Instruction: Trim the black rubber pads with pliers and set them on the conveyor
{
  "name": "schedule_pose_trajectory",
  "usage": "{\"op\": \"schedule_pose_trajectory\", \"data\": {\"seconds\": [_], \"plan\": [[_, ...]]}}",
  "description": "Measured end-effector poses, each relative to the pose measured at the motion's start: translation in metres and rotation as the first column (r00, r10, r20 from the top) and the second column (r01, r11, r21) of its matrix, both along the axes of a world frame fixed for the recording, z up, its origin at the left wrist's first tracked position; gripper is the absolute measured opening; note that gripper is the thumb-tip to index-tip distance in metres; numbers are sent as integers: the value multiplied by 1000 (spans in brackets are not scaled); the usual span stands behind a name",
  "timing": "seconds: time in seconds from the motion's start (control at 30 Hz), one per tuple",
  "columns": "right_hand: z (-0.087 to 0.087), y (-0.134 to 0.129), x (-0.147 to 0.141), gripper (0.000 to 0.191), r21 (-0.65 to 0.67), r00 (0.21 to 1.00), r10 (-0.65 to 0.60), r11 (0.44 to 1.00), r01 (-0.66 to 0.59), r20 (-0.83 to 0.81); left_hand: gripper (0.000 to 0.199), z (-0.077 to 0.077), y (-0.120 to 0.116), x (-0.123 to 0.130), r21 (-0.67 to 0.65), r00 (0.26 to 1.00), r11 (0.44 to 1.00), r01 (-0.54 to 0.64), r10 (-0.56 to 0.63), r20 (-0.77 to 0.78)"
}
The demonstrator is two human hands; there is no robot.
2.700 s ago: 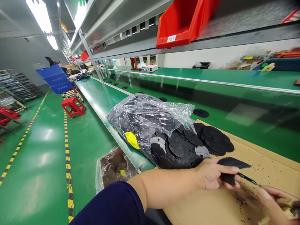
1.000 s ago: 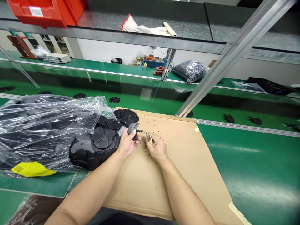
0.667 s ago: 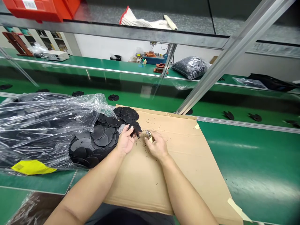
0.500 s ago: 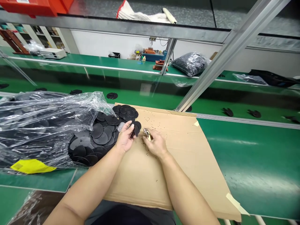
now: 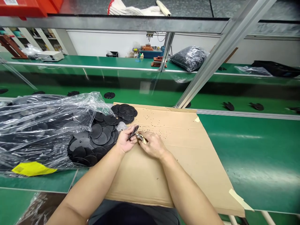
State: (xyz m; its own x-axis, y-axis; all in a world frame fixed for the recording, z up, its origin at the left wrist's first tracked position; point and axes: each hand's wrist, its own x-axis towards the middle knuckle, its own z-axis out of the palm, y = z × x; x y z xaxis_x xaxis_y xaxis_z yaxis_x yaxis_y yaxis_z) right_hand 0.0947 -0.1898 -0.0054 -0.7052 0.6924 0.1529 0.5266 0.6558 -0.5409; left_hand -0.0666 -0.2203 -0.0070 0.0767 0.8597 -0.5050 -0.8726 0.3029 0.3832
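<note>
Over the cardboard sheet (image 5: 187, 156), my left hand (image 5: 126, 141) is closed on a black disc (image 5: 133, 132), which is tilted nearly edge-on. My right hand (image 5: 153, 144) grips small metal pliers with pale handles (image 5: 142, 137); their tip is at the disc's edge, and whether it touches cannot be made out. Left of my left hand lies a heap of black discs (image 5: 100, 136), spilling from a clear plastic bag (image 5: 47, 125). A smaller pile of discs (image 5: 125, 113) rests at the cardboard's back left corner. Tiny black bits are scattered on the cardboard around my right hand.
Behind the cardboard runs a green conveyor (image 5: 131, 98) with several black parts on it. A slanted metal post (image 5: 208, 72) rises at the back right of the cardboard. Overhead, a shelf holds a white glove (image 5: 131, 8) and a red bin (image 5: 30, 9).
The pliers and my right hand have moved left to the disc. The disc in my left hand has turned from face-on to nearly edge-on. The camera view has shifted slightly.
</note>
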Motion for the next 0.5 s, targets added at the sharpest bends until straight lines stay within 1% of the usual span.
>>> {"op": "schedule_pose_trajectory", "data": {"seconds": [0.2, 0.37, 0.5], "plan": [[3, 0, 0, 33, -37, 999, 2, 999, -1, 34, 18, 3, 0, 1, -5, 1000, 1000, 22, -22, -12], [11, 0, 2, 31, -79, 996, 22, 997, -15, 84, 18, -2, 0, 0, 19, 997, 999, 46, -45, -57], [15, 2, 5, 32, -111, 987, 50, 993, -33, 150, 20, -6, 0, 2, 34, 991, 997, 70, -65, -117]]}}
